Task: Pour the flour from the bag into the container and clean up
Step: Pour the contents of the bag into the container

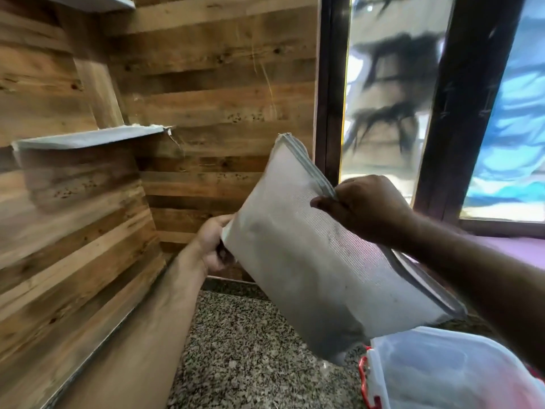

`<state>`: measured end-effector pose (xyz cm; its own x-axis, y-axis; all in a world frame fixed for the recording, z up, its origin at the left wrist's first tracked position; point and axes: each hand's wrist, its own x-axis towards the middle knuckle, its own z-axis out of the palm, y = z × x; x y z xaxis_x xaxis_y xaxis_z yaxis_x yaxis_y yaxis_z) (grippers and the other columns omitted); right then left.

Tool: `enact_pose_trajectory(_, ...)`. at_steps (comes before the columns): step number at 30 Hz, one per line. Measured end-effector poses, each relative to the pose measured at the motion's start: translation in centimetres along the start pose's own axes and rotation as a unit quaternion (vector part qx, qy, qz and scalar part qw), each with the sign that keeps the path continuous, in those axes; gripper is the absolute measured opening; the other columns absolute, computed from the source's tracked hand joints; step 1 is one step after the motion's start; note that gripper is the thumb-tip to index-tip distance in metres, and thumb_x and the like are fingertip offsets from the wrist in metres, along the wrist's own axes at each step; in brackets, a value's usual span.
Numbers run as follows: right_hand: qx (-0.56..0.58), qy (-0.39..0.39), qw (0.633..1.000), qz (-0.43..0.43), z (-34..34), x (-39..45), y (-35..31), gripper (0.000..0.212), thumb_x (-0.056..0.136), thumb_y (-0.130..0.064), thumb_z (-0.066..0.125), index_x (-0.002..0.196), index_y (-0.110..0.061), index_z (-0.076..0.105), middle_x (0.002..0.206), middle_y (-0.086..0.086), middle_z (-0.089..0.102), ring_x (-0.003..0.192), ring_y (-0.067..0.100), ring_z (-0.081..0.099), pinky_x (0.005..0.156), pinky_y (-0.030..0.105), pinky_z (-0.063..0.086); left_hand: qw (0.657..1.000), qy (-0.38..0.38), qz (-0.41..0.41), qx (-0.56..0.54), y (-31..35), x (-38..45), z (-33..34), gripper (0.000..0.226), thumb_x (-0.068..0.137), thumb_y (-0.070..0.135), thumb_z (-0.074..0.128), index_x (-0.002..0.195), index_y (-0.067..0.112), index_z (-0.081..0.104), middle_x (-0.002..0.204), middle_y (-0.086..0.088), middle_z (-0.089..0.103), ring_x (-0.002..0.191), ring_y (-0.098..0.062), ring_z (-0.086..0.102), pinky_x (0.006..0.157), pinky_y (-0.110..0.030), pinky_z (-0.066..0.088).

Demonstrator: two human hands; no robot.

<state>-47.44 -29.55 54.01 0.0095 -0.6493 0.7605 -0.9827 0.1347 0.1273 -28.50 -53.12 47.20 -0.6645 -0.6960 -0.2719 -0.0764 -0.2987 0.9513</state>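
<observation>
A grey translucent zip bag (pixel 309 261) is held tilted in the air above a speckled granite counter (pixel 250 349). My left hand (pixel 212 243) grips the bag's left edge from behind. At the zipper along the bag's upper right edge, my right hand (pixel 365 208) pinches the strip between thumb and fingers. The bag's lowest corner hangs just over a clear container (pixel 442 373) with red clips at the bottom right, which is partly cut off by the frame edge. I cannot tell whether the zipper is open.
Wood-plank walls close in the counter at left and behind. A small white corner shelf (pixel 88 138) juts out at the upper left. A dark-framed window (pixel 436 113) stands at right, with a purple sill (pixel 519 249) below it.
</observation>
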Motion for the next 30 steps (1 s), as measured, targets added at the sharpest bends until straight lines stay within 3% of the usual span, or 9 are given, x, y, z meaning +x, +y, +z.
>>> enact_pose_trajectory(4,0.063,0.008,0.997,0.054,-0.5,-3.3,2.1,0.063,0.099,-0.065,0.048,0.052,-0.026,0.033,0.045,-0.011,0.025,0.038,0.009,0.028,0.048,0.026,0.024,1.000,0.016,0.026,-0.001,3.0,-3.1,2.0,0.047,0.110,0.042,0.051,0.072,0.017,0.059,0.040,0.005,0.052,0.022,-0.008,0.038,0.031,-0.012,0.032)
enact_pose_trajectory(9,0.167,0.010,0.978,0.124,-0.1,-7.2,4.7,0.083,0.095,-0.083,0.044,0.055,-0.010,0.049,0.045,0.002,0.042,0.043,0.025,0.042,0.047,0.041,0.040,0.997,-0.001,0.080,-0.012,5.2,-5.8,5.4,0.047,0.113,0.039,0.046,0.072,0.016,0.054,0.038,0.004,0.045,0.022,-0.007,0.033,0.028,-0.011,0.025)
enact_pose_trajectory(13,0.216,-0.023,0.962,0.165,-0.6,-9.3,5.8,0.080,0.091,-0.087,0.043,0.059,-0.014,0.047,0.050,-0.007,0.040,0.047,0.009,0.037,0.048,0.038,0.037,0.996,-0.007,0.091,0.006,6.0,-7.3,8.3,0.053,0.114,0.039,0.043,0.066,0.018,0.047,0.035,0.005,0.036,0.021,-0.007,0.026,0.029,-0.010,0.021)
enact_pose_trajectory(16,0.248,-0.047,0.953,0.166,-1.1,-11.1,6.5,0.061,0.100,-0.063,0.059,0.059,-0.023,0.042,0.052,-0.012,0.036,0.048,0.009,0.038,0.048,0.022,0.028,0.996,-0.003,0.089,0.009,6.0,-8.3,10.3,0.052,0.114,0.040,0.043,0.068,0.018,0.050,0.035,0.005,0.036,0.021,-0.007,0.026,0.030,-0.010,0.021)
enact_pose_trajectory(19,0.283,-0.086,0.941,0.166,-1.6,-12.8,7.5,0.054,0.105,-0.046,0.058,0.061,-0.016,0.045,0.056,-0.012,0.039,0.049,0.007,0.038,0.051,0.026,0.029,0.995,0.001,0.099,0.033,5.6,-9.1,11.8,0.055,0.114,0.041,0.043,0.063,0.019,0.048,0.035,0.006,0.037,0.024,-0.007,0.028,0.033,-0.013,0.020)
enact_pose_trajectory(22,0.294,-0.131,0.930,0.179,-1.9,-14.4,8.3,0.060,0.104,-0.057,0.051,0.063,-0.014,0.049,0.057,-0.009,0.042,0.051,0.006,0.038,0.054,0.034,0.032,0.993,0.008,0.096,0.074,5.2,-10.0,13.4,0.065,0.114,0.043,0.044,0.053,0.019,0.045,0.037,0.005,0.037,0.028,-0.009,0.030,0.041,-0.019,0.021)
enact_pose_trajectory(25,0.301,-0.150,0.921,0.197,-2.1,-16.1,8.8,0.074,0.099,-0.073,0.044,0.075,-0.006,0.064,0.068,0.012,0.063,0.060,0.016,0.053,0.061,0.044,0.046,0.990,0.017,0.099,0.099,4.6,-11.1,15.2,0.064,0.114,0.040,0.043,0.053,0.020,0.045,0.037,0.005,0.039,0.030,-0.010,0.034,0.039,-0.017,0.023)
enact_pose_trajectory(27,0.303,-0.155,0.915,0.215,-2.3,-17.3,9.1,0.077,0.095,-0.076,0.041,0.083,-0.007,0.072,0.081,0.014,0.074,0.072,0.027,0.068,0.071,0.045,0.055,0.989,0.021,0.103,0.107,4.1,-12.3,16.6,0.055,0.114,0.036,0.044,0.065,0.013,0.052,0.034,0.006,0.040,0.024,-0.008,0.036,0.033,-0.012,0.027)
enact_pose_trajectory(30,0.315,-0.160,0.905,0.237,-2.4,-19.5,9.3,0.073,0.099,-0.074,0.047,0.088,-0.009,0.076,0.088,0.010,0.079,0.085,0.032,0.074,0.079,0.047,0.059,0.986,0.034,0.121,0.111,3.3,-13.7,18.6,0.039,0.115,0.029,0.047,0.137,0.002,0.063,0.033,0.007,0.043,0.021,-0.005,0.038,0.028,-0.012,0.030)
